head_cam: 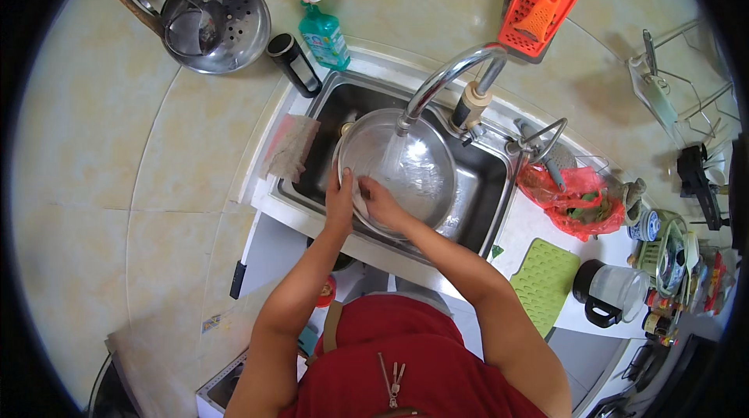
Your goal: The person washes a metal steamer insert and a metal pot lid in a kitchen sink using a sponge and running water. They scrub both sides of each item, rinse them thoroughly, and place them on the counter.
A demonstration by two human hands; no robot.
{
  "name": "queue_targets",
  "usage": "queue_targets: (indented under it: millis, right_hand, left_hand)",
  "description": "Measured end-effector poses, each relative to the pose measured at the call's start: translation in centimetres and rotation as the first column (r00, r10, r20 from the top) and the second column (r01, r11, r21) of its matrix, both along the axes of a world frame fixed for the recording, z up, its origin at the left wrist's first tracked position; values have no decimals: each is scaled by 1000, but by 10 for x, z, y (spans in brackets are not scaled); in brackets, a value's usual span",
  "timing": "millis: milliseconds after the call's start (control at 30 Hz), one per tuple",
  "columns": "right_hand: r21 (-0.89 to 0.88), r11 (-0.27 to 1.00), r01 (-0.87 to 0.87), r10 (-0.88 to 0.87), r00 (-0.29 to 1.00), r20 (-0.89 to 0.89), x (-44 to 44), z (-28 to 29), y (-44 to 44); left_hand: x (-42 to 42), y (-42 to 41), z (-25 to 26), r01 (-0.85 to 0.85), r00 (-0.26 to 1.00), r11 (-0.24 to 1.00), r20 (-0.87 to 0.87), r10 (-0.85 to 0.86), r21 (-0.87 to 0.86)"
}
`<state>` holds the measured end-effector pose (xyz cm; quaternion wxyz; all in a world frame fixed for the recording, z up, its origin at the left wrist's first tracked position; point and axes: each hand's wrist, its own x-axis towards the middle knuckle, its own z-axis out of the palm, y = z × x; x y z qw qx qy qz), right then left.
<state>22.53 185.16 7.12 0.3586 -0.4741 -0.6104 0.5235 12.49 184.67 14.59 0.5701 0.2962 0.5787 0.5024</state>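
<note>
A round, shiny basin (418,184) sits tilted in the stainless steel sink (481,196). Water falls into it from the curved chrome faucet (436,81). My left hand (341,201) grips the basin's left rim, its thumb on the inner side. Inside the basin, close to that same rim, my right hand (381,204) has its fingers curled against the wall. Something pale shows by the right fingertips, too indistinct to name; whether that hand holds it is unclear. Part of the basin's near side is hidden behind my right hand and forearm.
A cloth (291,149) drapes over the sink's left edge. Behind it stand a black-capped bottle (294,65) and a green pump bottle (325,38). Right of the sink lie a red plastic bag (570,198), a green mat (544,283) and a clear pitcher (617,289).
</note>
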Motion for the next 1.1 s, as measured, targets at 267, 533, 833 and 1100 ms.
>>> queue_targets:
  millis: [267,533,833,1100]
  right_hand:
    - [512,785,348,-464,879,114,-1,53,65]
    - [660,731,172,-631,538,559,75,19,110]
    - [-66,687,724,-655,656,374,58,-55,45]
    - [-936,335,110,-780,589,-210,-17,-76,4]
  left_hand:
    - [12,-12,7,95,992,992,-92,-88,86]
    - [1,-22,20,35,982,985,-191,-3,166]
    - [-8,-12,45,29,827,884,-508,241,467]
    - [0,1,71,353,542,812,-809,228,466]
